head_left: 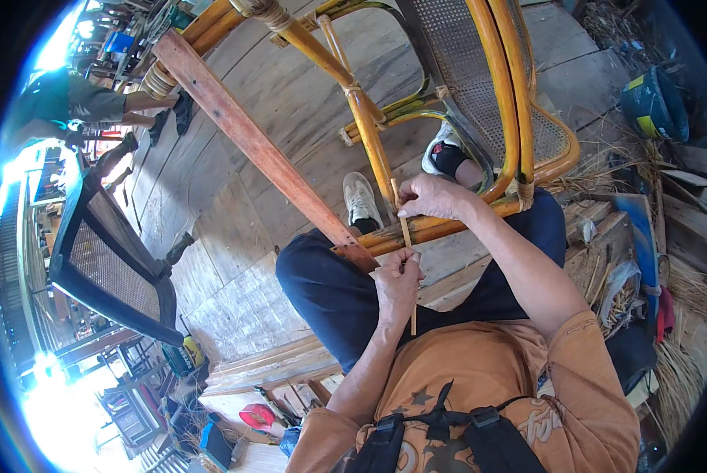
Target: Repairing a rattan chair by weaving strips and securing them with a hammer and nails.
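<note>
A yellow-brown rattan chair frame (428, 230) lies across my lap, its rail over my thighs. A thin pale rattan strip (405, 229) crosses this rail, where an upright pole (369, 142) meets it. My left hand (397, 285) is closed, pinching the strip just below the rail, and the strip's tail hangs below the fist. My right hand (435, 197) pinches with thumb and fingers at the upper part of the strip, above the rail. A reddish wooden board (267, 150) slants from the frame's far left down to the rail's end beside my left hand.
A woven cane panel (480, 87) fills part of the frame. At left stands a dark chair (117, 268) with a mesh panel; a person (93, 102) is beyond it. A dark green bucket (657, 102) and straw-like scraps (677, 378) lie at right. A red object (257, 415) sits lower left.
</note>
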Available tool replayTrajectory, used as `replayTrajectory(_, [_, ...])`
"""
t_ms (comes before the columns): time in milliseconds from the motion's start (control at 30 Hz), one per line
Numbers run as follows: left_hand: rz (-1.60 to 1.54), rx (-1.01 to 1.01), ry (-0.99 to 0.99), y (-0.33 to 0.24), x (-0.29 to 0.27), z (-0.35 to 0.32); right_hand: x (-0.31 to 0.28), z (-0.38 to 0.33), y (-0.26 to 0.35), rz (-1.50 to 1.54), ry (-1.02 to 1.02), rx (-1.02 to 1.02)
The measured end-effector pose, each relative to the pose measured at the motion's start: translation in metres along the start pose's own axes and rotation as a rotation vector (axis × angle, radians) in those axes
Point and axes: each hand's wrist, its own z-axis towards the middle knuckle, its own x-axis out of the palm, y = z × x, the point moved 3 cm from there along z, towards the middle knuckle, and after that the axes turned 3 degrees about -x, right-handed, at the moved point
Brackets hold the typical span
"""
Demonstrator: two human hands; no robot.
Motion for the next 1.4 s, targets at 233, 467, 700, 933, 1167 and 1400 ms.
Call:
replayTrajectory(233, [-0.067, 0.035, 0.009, -0.01, 0.004, -0.003, 0.008, -0.006, 0.008, -0.19, 0.058, -0.045])
replayTrajectory(467, [-0.128, 0.054, 0.007, -0.031, 0.002, -0.001, 0.02, -0.014, 0.005, -0.4, -0.138, -0.287])
replayTrajectory(700, [0.101, 0.052, -0.083, -0.025, -0.007, -0.004, 0.01, -0.003, -0.001, 0.025, -0.131, -0.188])
replayTrajectory(933, [0.082, -0.03, -0.076, -0.027, -0.011, -0.03, 0.012, 0.01, -0.007, 0.15, -0.051, -0.092])
replayTrajectory(1167, [-0.081, -0.066, -0.01, -0.032, -0.002, -0.033, 0.018, 0.007, -0.008, -0.118, -0.174, -0.093])
replayTrajectory(1400, [-0.188, -0.068, 0.007, -0.033, 0.0, -0.03, 0.023, -0.003, -0.001, -0.29, -0.303, -0.12])
